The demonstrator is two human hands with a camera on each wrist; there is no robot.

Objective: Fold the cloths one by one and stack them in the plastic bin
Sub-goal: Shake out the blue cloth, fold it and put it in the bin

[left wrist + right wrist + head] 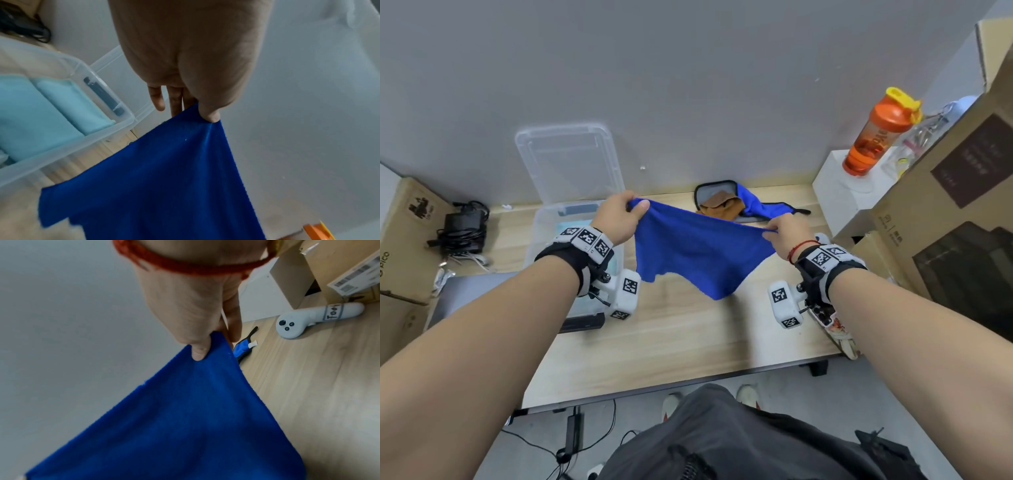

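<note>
grip: left hand (619, 216) and right hand (787, 233) each pinch a top corner of the blue cloth (698, 253) in their fingers (209, 113)
risk: thin pinches, so a corner might slip and the cloth below the fingers would bunch up

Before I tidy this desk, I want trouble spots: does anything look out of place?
Nothing damaged or spilled. Only oddity: a game controller lies loose on the desk by the boxes, right of the blue cloth.

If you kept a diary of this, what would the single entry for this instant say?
step: spreading blue cloth in air | left hand: pinches corner | right hand: pinches corner | plastic bin: holds folded light-blue cloth
</note>
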